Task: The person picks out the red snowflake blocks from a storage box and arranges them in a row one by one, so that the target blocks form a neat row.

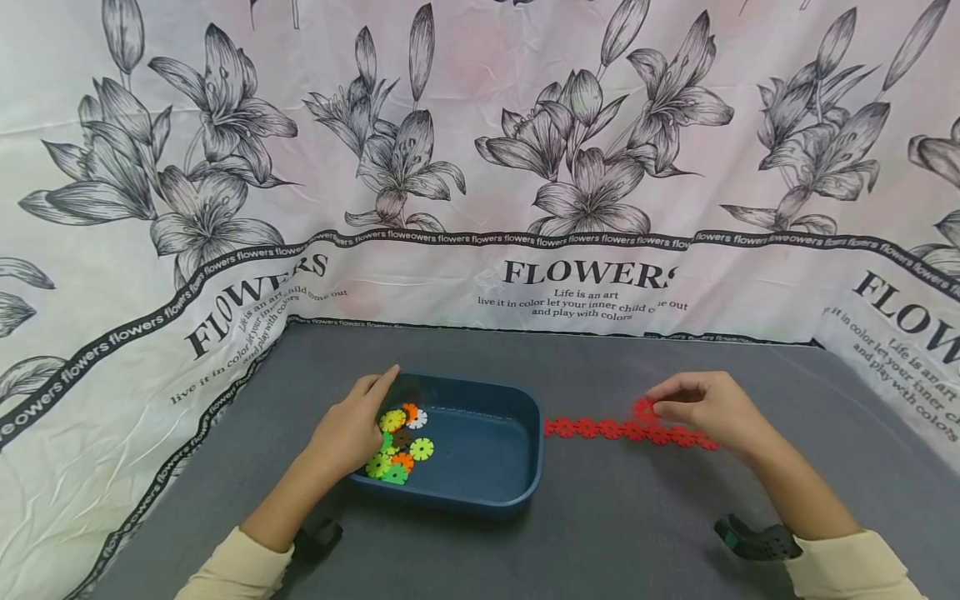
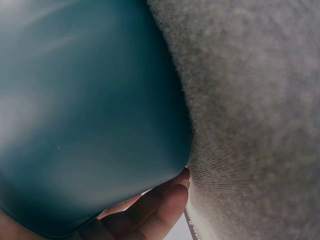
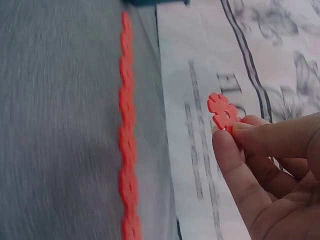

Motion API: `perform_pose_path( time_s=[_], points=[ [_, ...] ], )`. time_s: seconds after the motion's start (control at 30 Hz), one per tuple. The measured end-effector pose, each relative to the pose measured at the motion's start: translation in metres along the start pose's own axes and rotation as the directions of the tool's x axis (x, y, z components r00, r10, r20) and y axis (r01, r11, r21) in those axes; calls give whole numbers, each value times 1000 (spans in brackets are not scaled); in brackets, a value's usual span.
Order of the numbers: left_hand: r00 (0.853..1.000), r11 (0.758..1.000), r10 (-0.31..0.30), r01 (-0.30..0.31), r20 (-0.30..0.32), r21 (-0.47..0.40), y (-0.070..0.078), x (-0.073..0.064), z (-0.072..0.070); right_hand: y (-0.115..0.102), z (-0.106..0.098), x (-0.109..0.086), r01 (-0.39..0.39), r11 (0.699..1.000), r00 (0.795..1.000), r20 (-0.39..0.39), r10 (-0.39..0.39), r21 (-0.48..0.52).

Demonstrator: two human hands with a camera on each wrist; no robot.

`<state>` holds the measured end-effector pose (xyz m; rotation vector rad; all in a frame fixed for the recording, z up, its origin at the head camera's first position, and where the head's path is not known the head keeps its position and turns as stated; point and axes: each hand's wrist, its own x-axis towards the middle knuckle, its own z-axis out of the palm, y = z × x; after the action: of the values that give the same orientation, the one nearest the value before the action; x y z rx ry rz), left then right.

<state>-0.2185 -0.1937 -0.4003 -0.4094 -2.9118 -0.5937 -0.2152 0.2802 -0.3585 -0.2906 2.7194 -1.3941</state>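
My left hand (image 1: 347, 435) grips the left end of a dark blue plastic bin (image 1: 480, 446), thumb along the rim. The left wrist view shows fingertips (image 2: 170, 205) at the lower edge of its outer wall. Inside, heaped toward that hand, lie several notched snowflake discs (image 1: 422, 449) in yellow, green, orange, white and brown. Between thumb and fingertips, my right hand (image 1: 708, 408) pinches a red snowflake disc (image 3: 223, 111), raised off the table. Below it runs a straight row of red snowflake discs (image 1: 587, 428), from beside the bin's right wall to under the right hand.
The grey cloth-covered table (image 1: 600, 525) reaches back to a hanging white curtain (image 1: 420, 283) with printed flowers and lettering. The curtain also borders the left and right sides. A dark band (image 1: 757, 540) is on the right wrist.
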Motion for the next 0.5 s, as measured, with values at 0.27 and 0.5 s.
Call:
perform_pose_path(
  time_s=[0.27,0.5],
  points=[
    [1000,1000,-3,3,-1,-5,0,0,-1,34,-46,-8,-40,997,999,20,41,-71],
    [1000,1000,5,-5,3,-7,1,0,-1,66,-73,-16,-94,986,994,38,100,-139]
  ],
)
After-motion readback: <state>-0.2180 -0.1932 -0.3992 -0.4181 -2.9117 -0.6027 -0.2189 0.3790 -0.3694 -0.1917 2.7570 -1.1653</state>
